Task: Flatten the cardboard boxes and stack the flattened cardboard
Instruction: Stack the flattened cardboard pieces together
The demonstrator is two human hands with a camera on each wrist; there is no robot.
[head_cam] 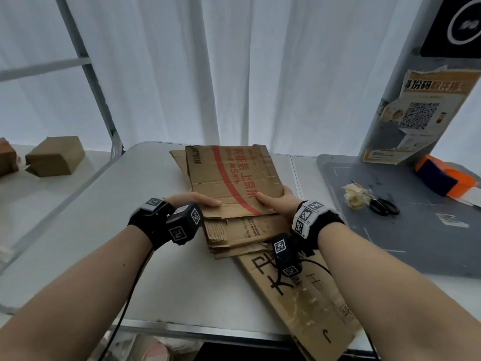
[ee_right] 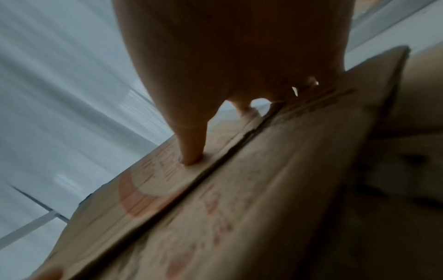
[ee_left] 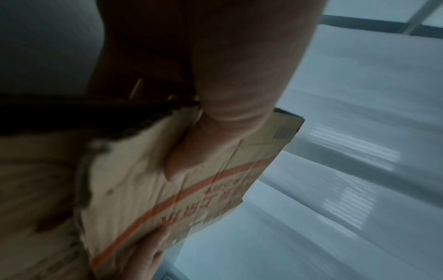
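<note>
Cardboard sheet (head_cam: 229,175) is pinched at its near edge by left hand (head_cam: 194,200) and right hand (head_cam: 278,204), thumbs on top, over the stack (head_cam: 242,235) mid-bench (head_cam: 91,217); bare bench is seen left.

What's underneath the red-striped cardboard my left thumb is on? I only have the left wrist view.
Observer: In the head view, the red-striped cardboard, gripped by both hands, is above a stack of flattened cardboard on the white table.
Operator: Anything lying to the right of that stack?
Observer: Yes, black scissors lie on a grey mat.
Operator: Any boxes not yet flattened?
Observer: One unflattened brown box sits on the neighbouring table, far left.
</note>
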